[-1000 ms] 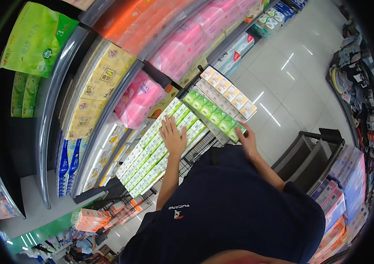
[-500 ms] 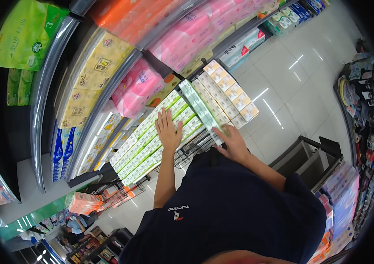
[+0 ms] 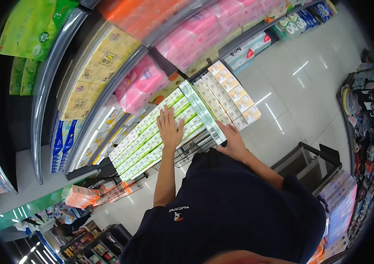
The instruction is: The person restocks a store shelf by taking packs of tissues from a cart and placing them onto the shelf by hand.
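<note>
My left hand [image 3: 170,127] lies flat, fingers spread, on top of rows of white-and-green tissue packs [image 3: 138,152]. Beside these rows is a long pale-green wrapped tissue pack [image 3: 198,105], with a barcode label at its near end. At that end my right hand [image 3: 232,141] grips the pack, fingers along its right side and the thumb near the bottom corner. To the right of it stand cream and orange-topped packs [image 3: 235,94] in rows.
Shelves on the left hold pink tissue packs [image 3: 141,86], yellow tissue packs [image 3: 101,57] and a green pack [image 3: 33,33]. A wire rack [image 3: 191,149] is below the tissue rows. A grey cart-like frame [image 3: 306,163] stands on the tiled floor [image 3: 279,83] at right.
The pale-green pack now sits closer against the white-and-green rows. My right hand has shifted from over its near end to its right side. My left hand stays on the rows.
</note>
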Motion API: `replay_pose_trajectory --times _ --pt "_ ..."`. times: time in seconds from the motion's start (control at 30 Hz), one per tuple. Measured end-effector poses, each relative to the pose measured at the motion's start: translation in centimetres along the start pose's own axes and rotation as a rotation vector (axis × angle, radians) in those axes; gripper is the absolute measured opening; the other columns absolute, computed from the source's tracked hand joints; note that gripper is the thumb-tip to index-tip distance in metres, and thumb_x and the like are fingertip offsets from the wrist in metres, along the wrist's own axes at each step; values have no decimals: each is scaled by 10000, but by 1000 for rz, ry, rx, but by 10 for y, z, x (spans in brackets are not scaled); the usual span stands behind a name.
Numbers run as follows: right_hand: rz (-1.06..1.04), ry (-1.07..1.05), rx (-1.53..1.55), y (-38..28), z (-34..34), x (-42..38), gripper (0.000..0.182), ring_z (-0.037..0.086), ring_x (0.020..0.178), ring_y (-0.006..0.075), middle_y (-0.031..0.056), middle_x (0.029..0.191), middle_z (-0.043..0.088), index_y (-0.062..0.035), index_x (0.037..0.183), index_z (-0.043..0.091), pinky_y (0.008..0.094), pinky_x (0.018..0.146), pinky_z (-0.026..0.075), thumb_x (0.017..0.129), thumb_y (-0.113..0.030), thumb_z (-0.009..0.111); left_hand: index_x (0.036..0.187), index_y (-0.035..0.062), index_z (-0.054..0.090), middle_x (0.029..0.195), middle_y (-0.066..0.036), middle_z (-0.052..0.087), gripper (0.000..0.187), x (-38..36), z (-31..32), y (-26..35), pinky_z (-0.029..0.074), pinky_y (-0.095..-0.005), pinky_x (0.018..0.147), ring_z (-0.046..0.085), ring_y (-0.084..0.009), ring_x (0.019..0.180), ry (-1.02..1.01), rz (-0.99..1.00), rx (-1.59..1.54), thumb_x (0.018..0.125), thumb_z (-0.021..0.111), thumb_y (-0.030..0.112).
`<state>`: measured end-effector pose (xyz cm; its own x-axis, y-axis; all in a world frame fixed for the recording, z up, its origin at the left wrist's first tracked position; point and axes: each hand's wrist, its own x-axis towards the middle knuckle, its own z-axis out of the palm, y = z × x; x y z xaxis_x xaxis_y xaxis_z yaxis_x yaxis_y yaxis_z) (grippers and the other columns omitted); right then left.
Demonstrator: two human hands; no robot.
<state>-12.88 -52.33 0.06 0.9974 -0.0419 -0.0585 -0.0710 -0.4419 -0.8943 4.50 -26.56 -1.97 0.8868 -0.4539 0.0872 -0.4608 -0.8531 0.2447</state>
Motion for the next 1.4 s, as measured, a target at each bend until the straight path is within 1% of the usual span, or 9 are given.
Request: replay_pose_trajectory --times 0.47,0.53,0.57,0.67,0.73,0.9,1.0,1.23,1.4 --pt "-2 24 -111 -19 -10 -10 782 639 1132 380 207 1310 595 -76 1556 496 434 948 540 864 -181 846 1635 58 378 1739 -151 308 747 -2 1 -2 127 -567 1308 245 -391 1605 14 3 -37 1041 599 454" --pt "-94 294 72 -4 -3 -12 637 662 1094 294 181 1239 624 -81 1534 519 363 885 550 948 -130 763 1634 60 380 1737 -152 311 749 -2 2 -3 130 -568 1307 247 -391 1604 18 3 -40 1039 603 456" --pt "181 283 644 7 14 -16 535 702 945 228 156 1100 630 -78 1497 549 316 780 563 988 -119 710 1633 62 383 1736 -152 314 750 -2 2 -3 132 -569 1306 250 -390 1604 20 7 -42 1037 606 458" --pt "454 92 715 -24 -12 -23 497 694 852 189 137 1072 603 -74 1491 566 321 734 554 1008 -100 682 1629 64 392 1733 -153 320 746 -2 2 -2 137 -570 1305 254 -387 1602 34 8 -52 1035 611 459" --pt "300 98 282 -15 -8 -23 529 672 716 221 166 1069 630 -104 1512 571 354 660 547 1002 -142 704 1627 63 396 1731 -152 323 745 -2 3 -3 139 -570 1304 256 -386 1602 35 7 -53 1034 612 460" --pt "49 266 -604 -29 -14 -15 647 639 1111 395 234 1415 569 -190 1529 583 523 942 533 918 -241 789 1630 66 396 1730 -162 327 739 -3 2 -4 145 -567 1302 270 -398 1596 38 9 -44 1038 609 454" --pt "-162 151 -446 -48 -23 -12 735 549 1322 394 193 1485 534 -236 1537 569 518 1115 447 857 -287 845 1628 68 400 1728 -163 332 737 -1 2 -4 144 -568 1301 271 -400 1595 48 18 -55 1039 609 458" --pt "-139 -70 -623 -14 -14 -10 857 545 1390 359 143 1618 461 -274 1555 533 511 1205 421 780 -239 899 1621 62 408 1730 -151 326 747 -2 2 -2 139 -572 1306 261 -387 1600 40 2 -65 1033 613 475" --pt "-130 29 -302 -16 -30 -11 871 508 1456 355 150 1625 480 -223 1599 474 527 1278 333 824 -160 867 1619 64 414 1730 -149 326 743 -1 2 -3 139 -569 1307 262 -385 1600 40 -4 -72 1039 601 489"
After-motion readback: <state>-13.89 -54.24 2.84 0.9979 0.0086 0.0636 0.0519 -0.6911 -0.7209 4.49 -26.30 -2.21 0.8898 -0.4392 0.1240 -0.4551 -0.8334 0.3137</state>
